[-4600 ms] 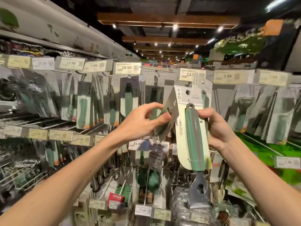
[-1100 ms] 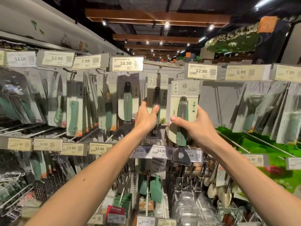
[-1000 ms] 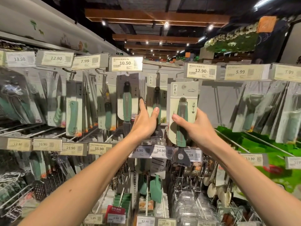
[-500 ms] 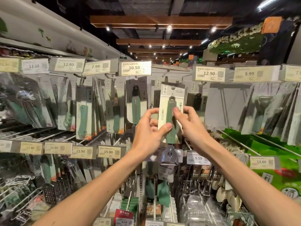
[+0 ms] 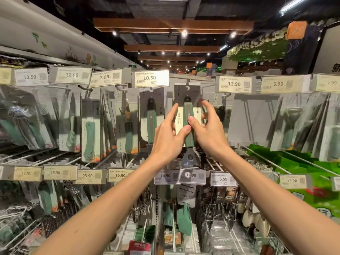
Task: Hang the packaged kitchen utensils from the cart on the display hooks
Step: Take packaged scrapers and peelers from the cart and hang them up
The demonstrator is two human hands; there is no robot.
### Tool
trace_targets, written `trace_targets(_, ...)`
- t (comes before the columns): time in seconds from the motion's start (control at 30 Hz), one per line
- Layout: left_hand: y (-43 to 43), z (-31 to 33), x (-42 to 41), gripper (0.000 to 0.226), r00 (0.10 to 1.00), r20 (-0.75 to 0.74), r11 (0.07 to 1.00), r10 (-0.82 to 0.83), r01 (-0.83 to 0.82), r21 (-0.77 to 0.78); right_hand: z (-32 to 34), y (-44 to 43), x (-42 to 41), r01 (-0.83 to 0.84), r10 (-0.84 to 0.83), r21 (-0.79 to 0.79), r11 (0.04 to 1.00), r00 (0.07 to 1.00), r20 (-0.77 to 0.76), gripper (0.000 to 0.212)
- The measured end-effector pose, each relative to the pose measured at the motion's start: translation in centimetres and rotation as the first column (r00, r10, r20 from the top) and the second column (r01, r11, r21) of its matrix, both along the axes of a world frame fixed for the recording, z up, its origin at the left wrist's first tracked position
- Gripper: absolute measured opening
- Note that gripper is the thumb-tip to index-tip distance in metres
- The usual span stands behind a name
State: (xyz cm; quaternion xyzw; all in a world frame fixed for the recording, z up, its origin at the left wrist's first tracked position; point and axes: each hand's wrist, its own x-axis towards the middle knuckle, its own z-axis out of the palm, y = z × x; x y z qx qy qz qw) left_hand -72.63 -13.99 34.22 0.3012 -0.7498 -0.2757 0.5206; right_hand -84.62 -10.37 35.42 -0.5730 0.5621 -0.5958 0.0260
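Observation:
A packaged utensil (image 5: 187, 97), a green-handled tool with a metal head on a grey and cream card, hangs by its top hole from a display hook (image 5: 187, 83) in the upper row. My left hand (image 5: 165, 140) pinches the card's left edge, thumb on the front. My right hand (image 5: 209, 133) rests its thumb on the green handle, with the fingers curled loosely round the card's right edge. The cart is out of view.
Similar green-handled packages (image 5: 151, 116) hang on hooks to the left. Price tags 10.50 (image 5: 150, 78) and 12.90 (image 5: 233, 84) flank the hook. A lower rail of tags (image 5: 191, 175) and more hooks with utensils lie below my wrists. Green bags (image 5: 312, 181) fill the right side.
The package has gone up and back from in front of the rail onto the hook, where it hangs straight. Both hands followed it and their fingers have loosened.

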Motion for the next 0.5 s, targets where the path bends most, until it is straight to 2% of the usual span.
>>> trace_targets(0.3,-2.1,-0.5,-0.3,0.067,0.988,0.149,0.994,0.044,-0.059,0.094,-0.9,-2.3,-0.5,0.136,-0.126,0.094,0.986,0.987,-0.099,0.060)
trace_targets(0.5,-3.6,-0.9,-0.9,0.072,0.983,0.173,0.985,0.057,-0.083,0.150,-1.5,-3.4,-1.2,0.135,-0.127,0.155,0.979,0.990,-0.065,0.057)
